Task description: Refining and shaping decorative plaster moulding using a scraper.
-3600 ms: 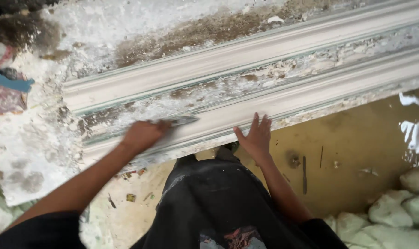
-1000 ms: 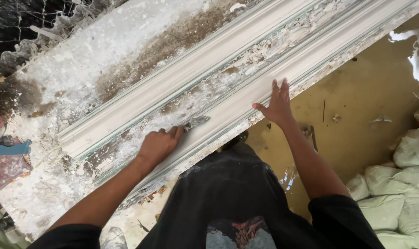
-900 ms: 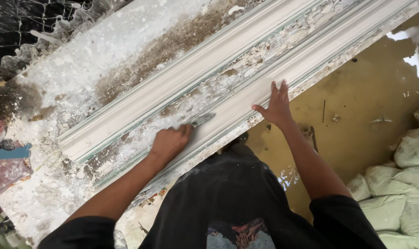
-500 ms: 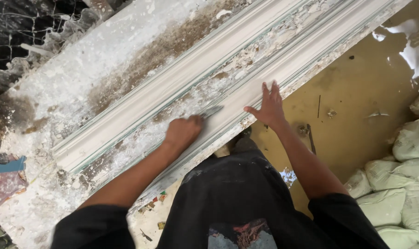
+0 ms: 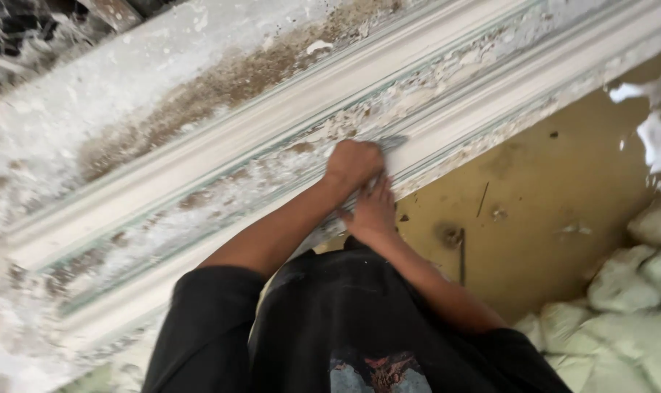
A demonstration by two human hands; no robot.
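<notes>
Under left hand (image 5: 354,164): scraper (image 5: 393,143) mostly hidden; moulding (image 5: 199,175) blurred.

The long moulding (image 5: 221,156) was off-white, edged with thin pale-green lines and flecked with brown where its coating had flaked. The surface (image 5: 127,87) behind it was chalky white with a rusty-brown speckled band. The floor (image 5: 563,182) was mustard yellow, splashed white. The sacks (image 5: 629,291) were pale greenish-white. The shirt (image 5: 323,320) was black, with a red-and-grey print.
</notes>
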